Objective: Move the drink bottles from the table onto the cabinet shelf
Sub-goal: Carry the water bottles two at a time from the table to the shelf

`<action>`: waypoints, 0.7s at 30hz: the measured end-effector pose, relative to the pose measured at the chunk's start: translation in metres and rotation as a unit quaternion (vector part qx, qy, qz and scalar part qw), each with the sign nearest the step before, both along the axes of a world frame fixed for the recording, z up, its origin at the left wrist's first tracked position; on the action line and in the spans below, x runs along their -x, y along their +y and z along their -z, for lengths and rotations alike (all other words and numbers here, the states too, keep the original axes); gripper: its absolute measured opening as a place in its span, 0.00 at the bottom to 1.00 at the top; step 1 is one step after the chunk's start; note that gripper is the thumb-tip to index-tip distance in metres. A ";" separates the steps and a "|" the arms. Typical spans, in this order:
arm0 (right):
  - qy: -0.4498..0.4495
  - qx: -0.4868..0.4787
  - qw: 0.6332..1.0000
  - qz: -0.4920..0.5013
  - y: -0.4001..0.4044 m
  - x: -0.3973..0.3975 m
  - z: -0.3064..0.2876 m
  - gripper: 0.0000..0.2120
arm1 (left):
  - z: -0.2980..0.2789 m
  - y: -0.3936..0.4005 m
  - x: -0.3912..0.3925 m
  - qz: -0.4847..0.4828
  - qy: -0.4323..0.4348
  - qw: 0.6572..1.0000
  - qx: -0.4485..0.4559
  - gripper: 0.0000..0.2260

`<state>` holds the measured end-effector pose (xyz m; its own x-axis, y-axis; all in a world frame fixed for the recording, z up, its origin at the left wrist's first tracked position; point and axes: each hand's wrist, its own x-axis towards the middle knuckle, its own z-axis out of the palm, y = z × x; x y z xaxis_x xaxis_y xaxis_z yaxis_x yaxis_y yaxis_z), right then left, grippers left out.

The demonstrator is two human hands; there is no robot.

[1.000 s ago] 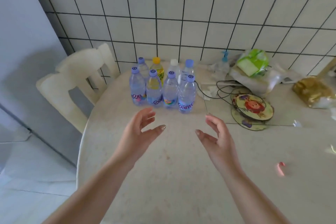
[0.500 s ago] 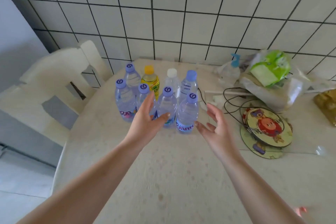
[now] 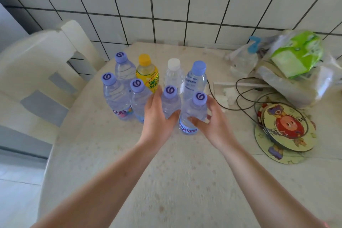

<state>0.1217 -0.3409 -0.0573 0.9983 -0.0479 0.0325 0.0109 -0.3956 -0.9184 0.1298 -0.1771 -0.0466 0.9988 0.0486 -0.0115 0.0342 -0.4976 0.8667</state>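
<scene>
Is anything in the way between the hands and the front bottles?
Nothing visible. The left hand already wraps the third front bottle, and the right hand cups the rightmost front bottle. The cabinet shelf is out of view, so that path cannot be judged.

I see my left hand [image 3: 159, 116] and right hand [image 3: 212, 122] wrapping two front bottles [image 3: 193, 114] left of the coasters [image 3: 285, 129].

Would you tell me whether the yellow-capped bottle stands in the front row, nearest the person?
No, the yellow-capped bottle stands in the back row near the tiled wall, behind the purple-capped bottles.
</scene>
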 end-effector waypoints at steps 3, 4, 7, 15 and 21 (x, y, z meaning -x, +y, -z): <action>0.006 0.003 1.000 0.017 0.000 0.004 0.000 0.25 | -0.001 -0.002 0.002 -0.007 -0.022 0.999 -0.031 0.30; 0.008 0.007 1.000 0.025 -0.001 0.005 0.001 0.25 | -0.001 -0.003 0.002 -0.005 -0.026 0.999 -0.030 0.27; 0.020 0.009 0.999 0.049 -0.001 0.013 0.001 0.27 | -0.005 0.000 0.004 0.004 -0.029 0.999 -0.024 0.25; 0.001 -0.017 0.999 0.048 0.007 0.047 -0.008 0.27 | -0.013 0.025 0.045 -0.091 -0.003 0.993 0.076 0.24; -0.017 -0.035 0.999 -0.019 0.040 0.080 -0.031 0.27 | -0.031 0.067 0.108 -0.164 -0.017 0.982 0.091 0.26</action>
<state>0.0417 -0.3010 -0.0261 0.9979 -0.0135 0.0637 0.0557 -0.3285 -0.9429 0.0217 -0.1096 -0.0157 0.9294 0.3688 -0.0167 0.1364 -0.3010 0.9438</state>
